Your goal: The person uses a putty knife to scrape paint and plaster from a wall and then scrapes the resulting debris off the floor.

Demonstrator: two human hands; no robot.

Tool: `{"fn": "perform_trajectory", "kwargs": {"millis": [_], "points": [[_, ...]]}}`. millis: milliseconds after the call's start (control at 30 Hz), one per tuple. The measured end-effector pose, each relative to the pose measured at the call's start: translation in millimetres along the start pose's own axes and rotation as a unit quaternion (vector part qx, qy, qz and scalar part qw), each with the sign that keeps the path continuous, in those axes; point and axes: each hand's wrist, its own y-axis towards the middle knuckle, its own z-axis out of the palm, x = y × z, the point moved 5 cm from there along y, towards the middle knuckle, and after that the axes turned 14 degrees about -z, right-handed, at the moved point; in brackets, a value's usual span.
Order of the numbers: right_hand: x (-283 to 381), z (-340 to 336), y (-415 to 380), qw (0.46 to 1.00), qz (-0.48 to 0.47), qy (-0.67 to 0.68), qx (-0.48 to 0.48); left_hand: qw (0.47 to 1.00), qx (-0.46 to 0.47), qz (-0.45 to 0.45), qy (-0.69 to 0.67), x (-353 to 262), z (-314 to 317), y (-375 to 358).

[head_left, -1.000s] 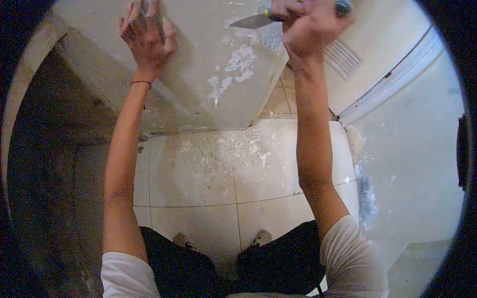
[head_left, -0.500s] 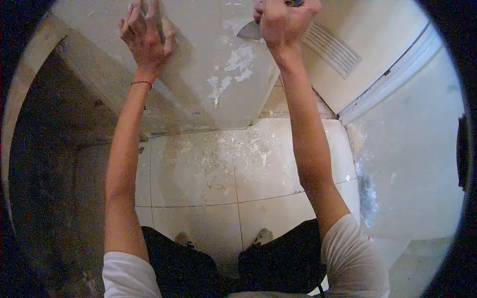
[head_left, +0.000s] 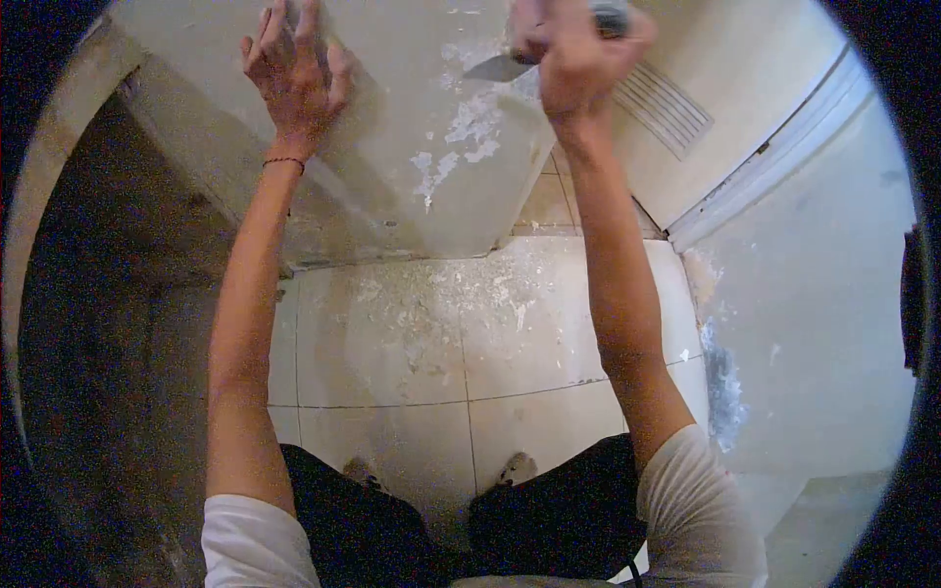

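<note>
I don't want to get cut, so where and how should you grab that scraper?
Probably best by the handle, coming from the person's right, with fingers wrapped round it, like the right hand does. The scraper lies roughly sideways: its flat blade sticks out to the left and narrows to a tip, so keep fingers off that side.

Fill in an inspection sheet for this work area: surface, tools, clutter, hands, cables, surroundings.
Surface: wall has a ragged pale patch where the coating is gone.
Job's things: tool with a pointed metal blade, its tip at the wall; handle mostly hidden.
Clutter: pale flakes scattered on the tiled floor.
Hands: left hand on the wall, fingers spread; right hand grips the tool, blurred.
Cables: nothing seen.
Surroundings: slatted vent in a pale panel; dark recess on the left.
</note>
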Motion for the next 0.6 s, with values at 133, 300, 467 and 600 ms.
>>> {"fn": "perform_trajectory", "kwargs": {"millis": [133, 300, 467, 600], "points": [[14.3, 9.5, 4.1, 0.96, -0.141, -0.242, 0.017, 1.0, 0.011, -0.01, 0.019, -2.1, 1.8, 0.7], [-15.1, 4.8, -16.9, 0.99, 0.031, -0.139, 0.022, 1.0, 0.001, 0.001, -0.007, -1.4, 2.7, 3.9], [16.0, 13.8, 2.4, 0.997, -0.031, -0.076, -0.006, 0.998, 0.038, -0.01, 0.046, -4.0, -7.3, 3.2], [13.7, 14.6, 0.6, 0.973, -0.082, -0.213, 0.044, 0.997, 0.051, -0.017, 0.058, -4.3, -5.5, 6.4]]}}
